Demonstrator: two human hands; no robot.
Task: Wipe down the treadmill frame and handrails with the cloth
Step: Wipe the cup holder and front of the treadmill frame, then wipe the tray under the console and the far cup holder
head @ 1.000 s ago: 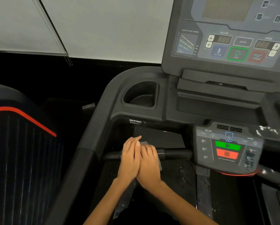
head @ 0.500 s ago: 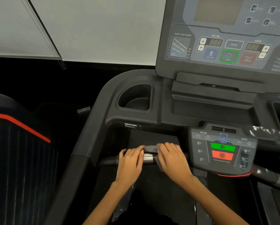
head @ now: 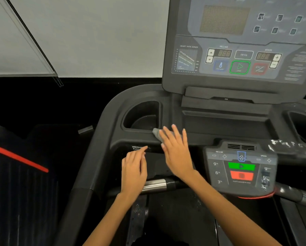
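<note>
Moved off handrail (head: pixel 155 185) up to frame (head: pixel 136 136). Right hand (head: pixel 177 150) flat, fingers straight, pressing cloth (head: pixel 156 133) at cupholder's five o'clock; left hand (head: pixel 133 170) relaxed, empty. Soft, light; best pinned under palm.

1. A pale wall (head: pixel 88 36) fills the background, above a black strip.
2. A thin dark rod (head: pixel 33 41) slants across the wall.
3. Neighbouring machine (head: pixel 15 183), dark with a red stripe (head: pixel 19 158), stands left.

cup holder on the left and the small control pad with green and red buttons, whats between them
In the head view, the right hand lies between the round black cup holder and the small control pad, pressing the grey cloth flat onto the black treadmill frame.
</note>
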